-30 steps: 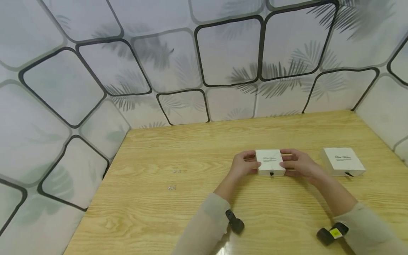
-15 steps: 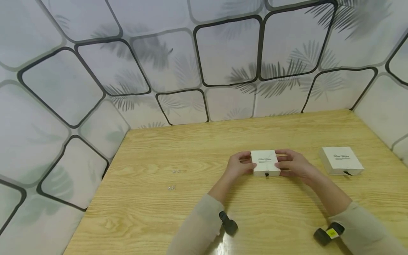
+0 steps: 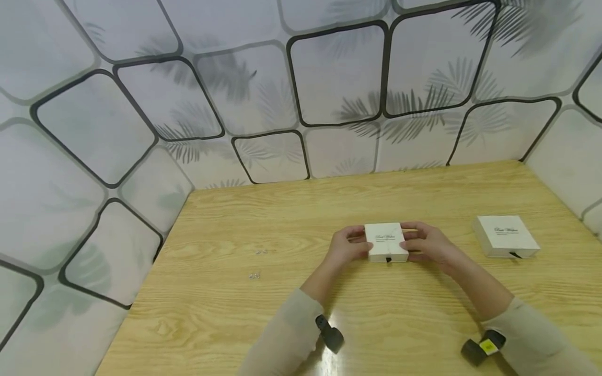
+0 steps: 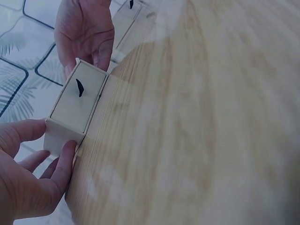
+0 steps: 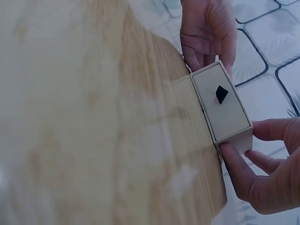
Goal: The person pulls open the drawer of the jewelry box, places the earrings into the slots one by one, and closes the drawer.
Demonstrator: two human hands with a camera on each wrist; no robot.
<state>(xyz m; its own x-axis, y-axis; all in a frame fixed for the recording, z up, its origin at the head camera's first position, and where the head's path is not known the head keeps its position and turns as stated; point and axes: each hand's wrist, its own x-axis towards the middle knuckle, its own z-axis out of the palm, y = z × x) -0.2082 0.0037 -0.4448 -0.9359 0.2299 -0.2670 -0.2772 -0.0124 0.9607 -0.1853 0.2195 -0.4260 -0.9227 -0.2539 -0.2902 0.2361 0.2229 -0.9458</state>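
A small white drawer-style gift box [image 3: 386,243] with "Best Wishes" lettering sits between my two hands on the wooden table. Its front panel [image 4: 80,96] carries a black ribbon pull tab [image 5: 221,94], and the drawer is closed. My left hand [image 3: 347,244] grips the box's left side, thumb near the top edge and fingers along the side. On the opposite side my right hand [image 3: 430,244] holds it in the same way. In both wrist views the fingertips press against the box's ends, and the box stands right at the tabletop.
A second white gift box [image 3: 506,236] with the same lettering and black tab lies to the right. Two small groups of tiny clear or silvery items [image 3: 254,275] lie on the left of the table [image 3: 202,324]. Patterned fabric walls [image 3: 338,78] enclose the back and sides.
Both hands have slid the held box a little to the left, and slightly nearer. The second box and the tiny items on the left stay where they were.
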